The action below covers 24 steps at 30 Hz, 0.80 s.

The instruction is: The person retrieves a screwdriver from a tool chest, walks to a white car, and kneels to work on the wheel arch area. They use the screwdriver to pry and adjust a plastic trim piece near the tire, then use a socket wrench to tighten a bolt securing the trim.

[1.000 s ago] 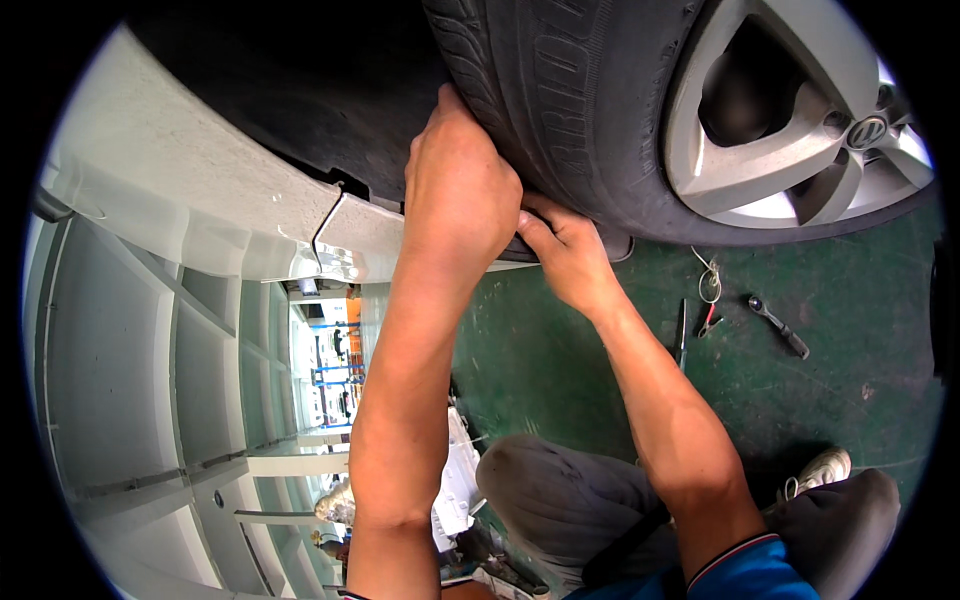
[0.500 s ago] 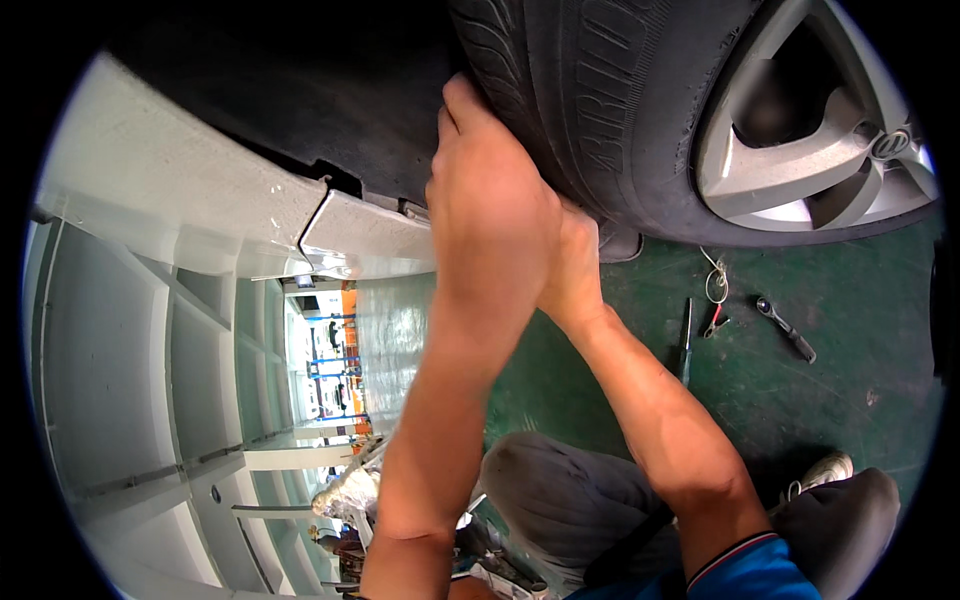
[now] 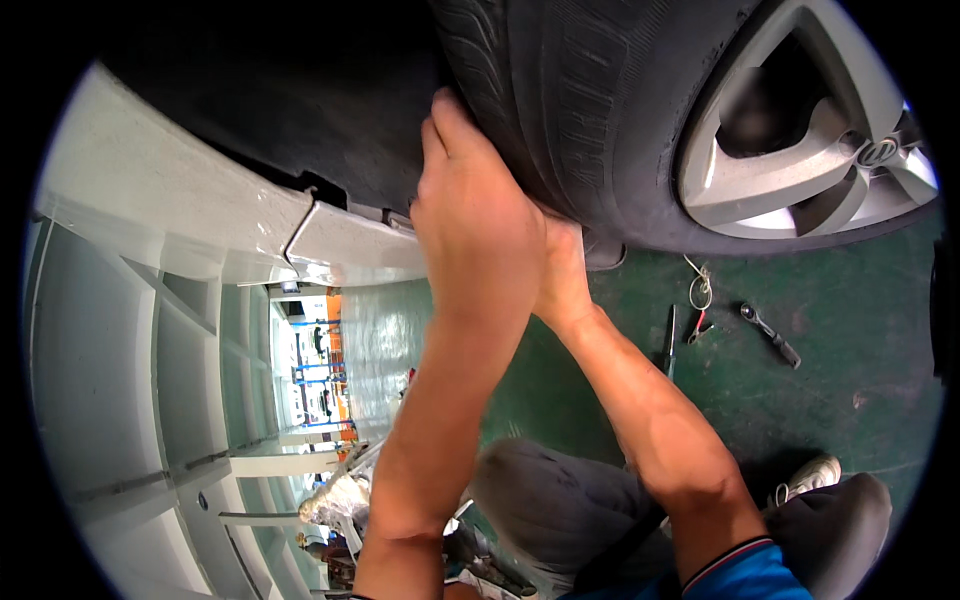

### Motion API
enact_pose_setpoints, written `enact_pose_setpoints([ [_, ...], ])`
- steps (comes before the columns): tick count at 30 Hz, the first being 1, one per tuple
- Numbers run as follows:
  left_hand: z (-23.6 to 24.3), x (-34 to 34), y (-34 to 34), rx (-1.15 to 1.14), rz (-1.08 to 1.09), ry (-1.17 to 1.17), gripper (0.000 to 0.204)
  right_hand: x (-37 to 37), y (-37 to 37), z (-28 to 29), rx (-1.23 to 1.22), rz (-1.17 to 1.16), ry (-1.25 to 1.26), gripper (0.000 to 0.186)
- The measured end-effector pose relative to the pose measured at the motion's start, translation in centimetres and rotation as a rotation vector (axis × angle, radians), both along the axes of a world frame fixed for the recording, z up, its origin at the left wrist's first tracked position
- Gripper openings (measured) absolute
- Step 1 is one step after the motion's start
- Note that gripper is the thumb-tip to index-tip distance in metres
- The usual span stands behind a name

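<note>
My left hand [image 3: 478,200] reaches up into the gap between the car tyre [image 3: 600,130] and the black wheel-arch liner [image 3: 270,105]. Its fingers are bent and closed against the liner side, and whatever they grip is hidden. Behind it, lower in the same gap, is my right hand [image 3: 562,262]; its fingers are out of sight behind the left hand and the tyre. A white body panel [image 3: 360,245] of the car runs just left of my hands. The silver alloy wheel [image 3: 770,195] fills the upper right.
On the green floor [image 3: 800,280] lie a ratchet [image 3: 770,335], a screwdriver [image 3: 671,340] and a white wire with a red clip [image 3: 698,325]. My bent knee [image 3: 540,500] is below my arms. A plastic-wrapped object [image 3: 335,500] stands at lower left.
The whole view has shifted a little, so the wheel and floor tools sit slightly further left. Both hands stay in the gap beside the tyre, with little other movement.
</note>
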<state>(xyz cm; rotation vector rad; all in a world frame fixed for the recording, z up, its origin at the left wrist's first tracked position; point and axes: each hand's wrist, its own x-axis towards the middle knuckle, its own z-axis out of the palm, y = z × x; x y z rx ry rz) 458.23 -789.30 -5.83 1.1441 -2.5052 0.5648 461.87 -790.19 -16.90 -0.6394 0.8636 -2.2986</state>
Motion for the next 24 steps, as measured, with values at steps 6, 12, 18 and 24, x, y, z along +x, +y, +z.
enact_pose_setpoints([
  [6, 0.5, 0.4, -1.1, -0.017, -0.05, -0.018, 0.034, 1.0, -0.3, -0.7, 0.038, 0.045, 0.084, 0.007],
  [12, 0.8, 0.0, -0.2, -0.064, -0.042, 0.056, 0.038, 0.2, -0.1, 0.3, 0.083, 0.051, 0.206, 0.013],
  [18, -1.1, 2.8, 6.3, 0.141, -0.093, 0.529, 0.043, -3.4, 7.1, 0.8, 0.141, 0.111, 0.334, 0.02],
  [24, -3.0, 7.4, 10.1, 0.391, 0.024, 0.211, 0.025, -13.2, 12.7, 0.5, 0.132, 0.264, 0.382, 0.026],
])
